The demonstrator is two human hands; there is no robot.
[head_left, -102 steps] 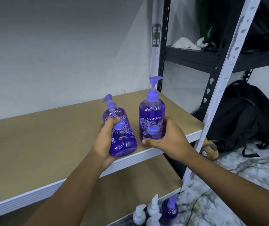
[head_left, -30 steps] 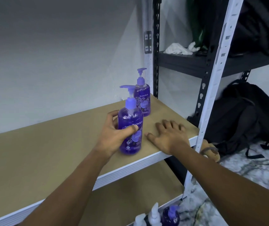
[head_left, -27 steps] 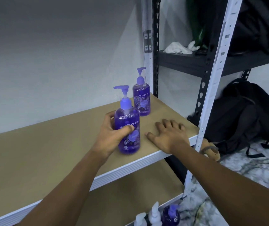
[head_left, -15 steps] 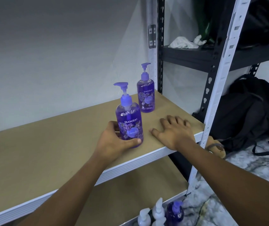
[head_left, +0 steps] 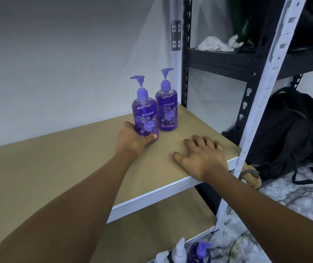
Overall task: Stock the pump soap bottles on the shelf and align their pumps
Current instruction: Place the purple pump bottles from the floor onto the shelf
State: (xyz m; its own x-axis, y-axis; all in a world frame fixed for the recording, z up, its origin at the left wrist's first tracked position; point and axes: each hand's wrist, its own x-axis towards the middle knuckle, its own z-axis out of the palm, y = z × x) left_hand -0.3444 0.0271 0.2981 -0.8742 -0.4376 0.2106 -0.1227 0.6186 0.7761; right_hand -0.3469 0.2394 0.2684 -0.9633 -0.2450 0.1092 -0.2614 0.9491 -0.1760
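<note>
- Pump soap bottles stand on the shelf board (head_left: 57, 168), two of them, purple, upright at its rear right corner; the lower part of the near bottle (head_left: 145, 118) is covered by the left hand (head_left: 132, 141), so whether its base sits flat cannot be told.
- The far bottle (head_left: 167, 111) stands just beside the near one against the white upright post (head_left: 176, 73); whether the two bodies touch is hard to make out.
- More bottles on the floor below are cut off by the bottom edge: a purple one (head_left: 199, 251) and white ones (head_left: 178, 251), only their tops showing.
- The small print under "guardian" on the labels is too blurred to read.
- The left arm reaches forward, and its hand grips the near bottle low down.
- The right hand (head_left: 199, 158) lies palm down on the board near the front right corner, fingers spread and relaxed, holding nothing.
- The left thumb (head_left: 152, 137) crosses the front of the near bottle's base; the other fingers wrap round the far side, out of sight.
- The near bottle's spout points left, the far bottle's right.
- The right hand is apart from both bottles, nearer the front edge.
</note>
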